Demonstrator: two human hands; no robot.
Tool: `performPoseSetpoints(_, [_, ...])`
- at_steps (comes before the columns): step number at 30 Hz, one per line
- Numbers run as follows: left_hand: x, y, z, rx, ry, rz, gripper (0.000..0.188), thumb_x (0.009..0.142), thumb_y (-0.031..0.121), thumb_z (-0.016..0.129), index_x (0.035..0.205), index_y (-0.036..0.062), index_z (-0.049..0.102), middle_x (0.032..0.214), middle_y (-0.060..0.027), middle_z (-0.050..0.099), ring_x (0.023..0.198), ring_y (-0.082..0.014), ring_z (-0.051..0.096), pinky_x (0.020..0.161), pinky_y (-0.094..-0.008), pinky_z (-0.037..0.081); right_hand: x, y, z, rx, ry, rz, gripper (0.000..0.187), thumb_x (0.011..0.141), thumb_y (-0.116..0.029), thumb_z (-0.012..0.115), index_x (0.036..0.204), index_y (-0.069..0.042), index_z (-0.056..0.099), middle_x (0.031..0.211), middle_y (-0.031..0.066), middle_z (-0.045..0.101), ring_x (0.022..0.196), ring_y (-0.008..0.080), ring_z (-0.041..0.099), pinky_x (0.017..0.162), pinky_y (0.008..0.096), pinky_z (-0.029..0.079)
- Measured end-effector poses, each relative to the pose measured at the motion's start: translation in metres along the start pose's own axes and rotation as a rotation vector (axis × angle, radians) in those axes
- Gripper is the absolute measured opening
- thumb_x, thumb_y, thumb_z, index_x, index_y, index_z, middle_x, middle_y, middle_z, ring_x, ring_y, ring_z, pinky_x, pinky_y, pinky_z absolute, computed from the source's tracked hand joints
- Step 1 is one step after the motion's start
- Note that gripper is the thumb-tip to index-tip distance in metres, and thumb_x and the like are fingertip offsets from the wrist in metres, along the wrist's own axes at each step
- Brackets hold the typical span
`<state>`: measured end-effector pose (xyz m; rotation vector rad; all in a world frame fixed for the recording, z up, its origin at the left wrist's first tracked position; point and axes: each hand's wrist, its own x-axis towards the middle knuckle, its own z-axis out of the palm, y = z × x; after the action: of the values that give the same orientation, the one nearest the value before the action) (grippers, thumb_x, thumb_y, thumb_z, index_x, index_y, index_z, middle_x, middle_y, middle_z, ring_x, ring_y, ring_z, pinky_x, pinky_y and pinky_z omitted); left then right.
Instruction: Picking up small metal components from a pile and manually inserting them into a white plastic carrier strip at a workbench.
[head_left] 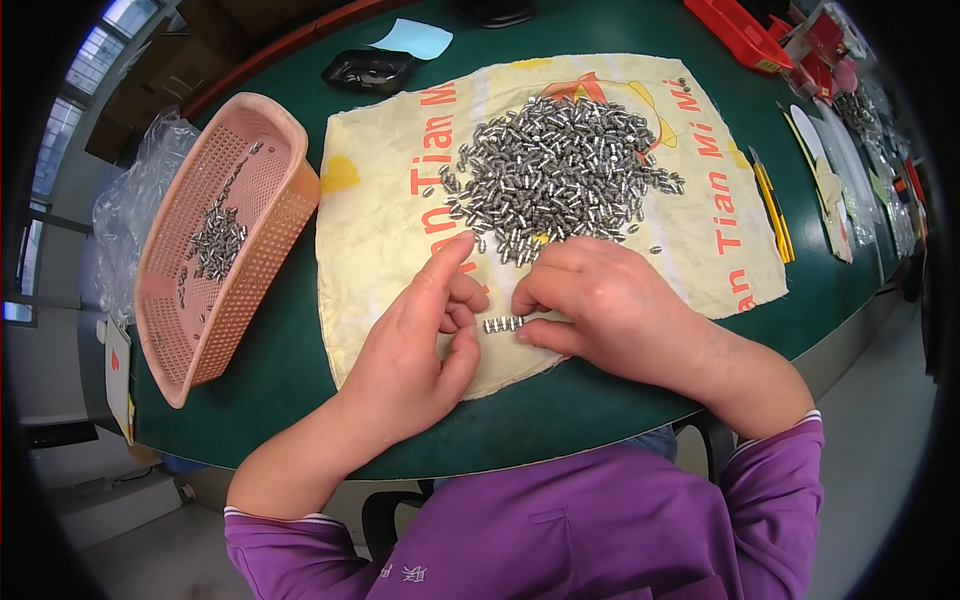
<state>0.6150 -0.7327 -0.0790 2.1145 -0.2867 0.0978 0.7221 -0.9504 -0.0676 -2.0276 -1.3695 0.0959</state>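
A short row of small barrel-shaped metal parts (503,324) lies side by side on the cloth between my hands. At its right end, the thumb and forefinger of my right hand (600,300) close round the last parts; the other fingers are bent under. Just left of the row is my left hand (415,330), its forefinger stretched forward, the other fingers loosely curled and the thumb apart, with nothing in it. Beyond both hands spreads a large heap of the same metal parts (560,165). All this rests on a cream printed cloth (375,255).
A pink perforated basket (275,240) with some metal parts stands tilted at the left, beside clear plastic wrap (150,190). At the back are a black tray (370,72) and pale blue paper (415,38). A yellow cutter (773,210) and a red tray (740,35) are at the right.
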Motion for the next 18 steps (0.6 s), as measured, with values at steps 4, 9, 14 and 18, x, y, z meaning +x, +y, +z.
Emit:
performPoseSetpoints(4, [0.0, 0.001, 0.0, 0.008, -0.016, -0.014, 0.076, 0.087, -0.01, 0.062, 0.156, 0.0015, 0.032, 0.107, -0.0119, 0.063, 0.088, -0.0198, 0.063, 0.081, -0.0314, 0.055, 0.0, 0.0, 0.004, 0.017, 0.02, -0.006, 0.026, 0.074, -0.012, 0.084, 0.094, -0.008, 0.069, 0.088, 0.0069, 0.065, 0.085, 0.0298, 0.065, 0.073, 0.0413, 0.053])
performPoseSetpoints(9, [0.0, 0.004, 0.003, 0.043, 0.006, -0.039, 0.076, 0.087, -0.004, 0.071, 0.154, 0.0022, 0.036, 0.104, -0.0081, 0.069, 0.088, -0.0197, 0.065, 0.08, -0.0317, 0.055, -0.001, -0.003, 0.001, 0.062, -0.029, 0.082, 0.02, 0.078, -0.016, 0.08, 0.091, -0.006, 0.068, 0.087, 0.0104, 0.066, 0.086, 0.0325, 0.066, 0.075, 0.0445, 0.054])
performPoseSetpoints(14, [0.0, 0.002, 0.011, 0.055, 0.059, -0.043, 0.073, 0.086, -0.003, 0.075, 0.15, 0.0024, 0.041, 0.098, -0.0049, 0.07, 0.086, -0.0188, 0.064, 0.076, -0.0315, 0.053, -0.001, -0.005, 0.01, 0.057, 0.038, 0.08, 0.016, 0.079, -0.016, 0.079, 0.087, -0.007, 0.068, 0.083, 0.0103, 0.065, 0.081, 0.0329, 0.067, 0.072, 0.0446, 0.054])
performPoseSetpoints(18, [-0.001, 0.003, 0.013, 0.098, 0.067, -0.052, 0.071, 0.084, -0.004, 0.076, 0.147, 0.0022, 0.044, 0.095, -0.0039, 0.069, 0.083, -0.0184, 0.064, 0.074, -0.0316, 0.052, -0.002, -0.008, 0.011, 0.068, 0.022, 0.09, 0.016, 0.079, -0.014, 0.078, 0.087, -0.007, 0.065, 0.083, 0.0103, 0.065, 0.081, 0.0327, 0.066, 0.071, 0.0448, 0.054])
